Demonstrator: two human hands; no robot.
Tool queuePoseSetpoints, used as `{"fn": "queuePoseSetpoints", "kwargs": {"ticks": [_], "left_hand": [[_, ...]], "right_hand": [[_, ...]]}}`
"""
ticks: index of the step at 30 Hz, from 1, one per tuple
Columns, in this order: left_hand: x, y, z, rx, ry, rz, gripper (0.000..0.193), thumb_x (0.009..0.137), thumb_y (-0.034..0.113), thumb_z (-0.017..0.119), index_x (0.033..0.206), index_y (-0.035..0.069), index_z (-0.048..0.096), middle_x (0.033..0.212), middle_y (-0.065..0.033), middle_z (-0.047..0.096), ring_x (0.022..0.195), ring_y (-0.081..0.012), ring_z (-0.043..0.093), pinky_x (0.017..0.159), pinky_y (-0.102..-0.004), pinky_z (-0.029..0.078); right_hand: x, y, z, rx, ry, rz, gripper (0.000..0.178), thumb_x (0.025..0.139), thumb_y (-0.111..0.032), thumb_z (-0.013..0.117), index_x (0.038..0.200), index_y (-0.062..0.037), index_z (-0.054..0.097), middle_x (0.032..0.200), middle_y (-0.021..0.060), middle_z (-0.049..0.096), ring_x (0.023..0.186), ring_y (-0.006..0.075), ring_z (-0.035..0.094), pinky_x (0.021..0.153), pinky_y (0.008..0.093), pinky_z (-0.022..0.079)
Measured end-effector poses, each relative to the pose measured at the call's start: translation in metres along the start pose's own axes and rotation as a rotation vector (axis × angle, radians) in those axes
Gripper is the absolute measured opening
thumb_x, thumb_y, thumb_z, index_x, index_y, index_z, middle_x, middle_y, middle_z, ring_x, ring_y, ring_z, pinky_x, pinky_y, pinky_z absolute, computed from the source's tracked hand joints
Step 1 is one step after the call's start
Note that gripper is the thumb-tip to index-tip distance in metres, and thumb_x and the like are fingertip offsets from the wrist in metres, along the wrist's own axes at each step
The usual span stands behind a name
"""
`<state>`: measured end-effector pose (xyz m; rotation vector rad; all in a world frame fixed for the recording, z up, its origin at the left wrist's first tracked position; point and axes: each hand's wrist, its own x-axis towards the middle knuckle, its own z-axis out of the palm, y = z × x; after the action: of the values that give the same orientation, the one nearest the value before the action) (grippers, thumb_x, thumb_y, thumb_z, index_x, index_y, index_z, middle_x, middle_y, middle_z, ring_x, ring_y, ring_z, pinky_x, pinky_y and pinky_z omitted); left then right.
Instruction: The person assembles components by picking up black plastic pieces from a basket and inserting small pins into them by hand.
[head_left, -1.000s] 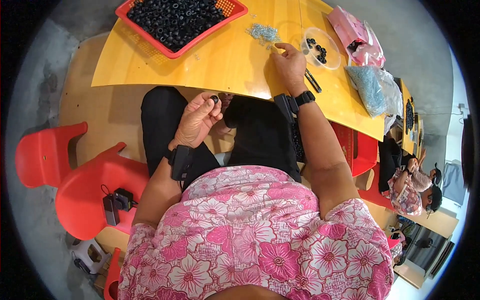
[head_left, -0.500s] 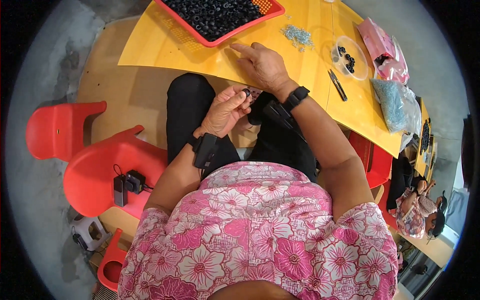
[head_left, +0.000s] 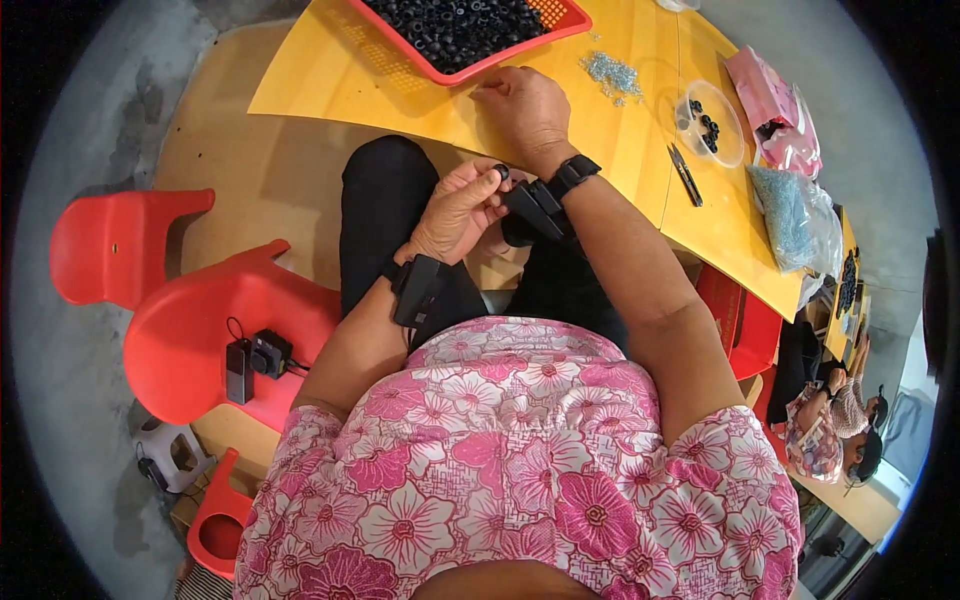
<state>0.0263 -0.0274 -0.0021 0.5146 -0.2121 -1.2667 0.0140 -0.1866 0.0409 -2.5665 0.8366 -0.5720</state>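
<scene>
Black piece (head_left: 501, 173) tight in left hand (head_left: 452, 215), right hand (head_left: 532, 112), contents unclear, over yellow table (head_left: 640, 150); red chairs (head_left: 190, 335) leftward

The short-sleeved shirt (head_left: 520, 450) is white and pink with large flowers, the trousers (head_left: 385, 190) black. A black box (head_left: 420, 290) is strapped at the left wrist. The right wears a similar black case (head_left: 535, 208) beside a dark band (head_left: 573, 175), perhaps its strap

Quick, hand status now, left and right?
Left hand: closed, pinching a small black part.
Right hand: fingers curled at the yellow table, near the red basket; cannot tell whether it holds anything.
</scene>
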Motion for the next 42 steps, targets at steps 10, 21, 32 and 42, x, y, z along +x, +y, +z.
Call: {"fn": "queuePoseSetpoints", "kwargs": {"ticks": [10, 21, 32, 42], "left_hand": [[0.0, 0.002, 0.0, 0.03, 0.006, -0.018, 0.015, 0.089, 0.02, 0.059, 0.098, 0.01, 0.055, 0.087, 0.0006, 0.054, 0.073, -0.0074, 0.049, 0.072, -0.0249, 0.045], [0.001, -0.001, -0.006, 0.04, 0.043, 0.052, 0.011, 0.09, 0.017, 0.057, 0.097, 0.009, 0.058, 0.086, -0.0005, 0.055, 0.073, -0.0083, 0.049, 0.073, -0.0248, 0.045], [-0.003, -0.006, 0.01, 0.66, 0.032, 0.254, 0.016, 0.084, 0.005, 0.062, 0.1, 0.002, 0.06, 0.084, -0.0004, 0.06, 0.075, -0.0062, 0.053, 0.069, -0.0199, 0.045], [-0.007, -0.006, 0.016, 0.939, 0.042, 0.307, 0.015, 0.08, 0.004, 0.067, 0.094, 0.002, 0.062, 0.079, 0.0031, 0.057, 0.071, -0.0038, 0.051, 0.063, -0.0178, 0.043]], "right_hand": [[0.005, 0.011, -0.001, -0.163, -0.102, -0.055, 0.029, 0.077, -0.035, 0.064, 0.084, -0.0069, 0.063, 0.077, 0.0145, 0.065, 0.074, 0.0326, 0.063, 0.063, 0.0397, 0.049], [-0.048, 0.024, -0.048, 0.717, -0.53, 0.032, 0.03, 0.09, -0.031, 0.055, 0.091, -0.001, 0.056, 0.066, 0.0047, 0.053, 0.059, 0.011, 0.052, 0.056, 0.0255, 0.044], [-0.096, 0.036, -0.058, 1.344, -0.822, 0.386, 0.027, 0.091, -0.035, 0.054, 0.087, -0.0091, 0.05, 0.068, -0.0057, 0.031, 0.058, 0.0064, 0.028, 0.053, 0.0214, 0.031], [-0.098, 0.04, -0.064, 1.222, -0.851, 0.389, 0.031, 0.09, -0.038, 0.056, 0.082, -0.0078, 0.05, 0.067, -0.0047, 0.033, 0.059, 0.0066, 0.031, 0.052, 0.0215, 0.033]]}}
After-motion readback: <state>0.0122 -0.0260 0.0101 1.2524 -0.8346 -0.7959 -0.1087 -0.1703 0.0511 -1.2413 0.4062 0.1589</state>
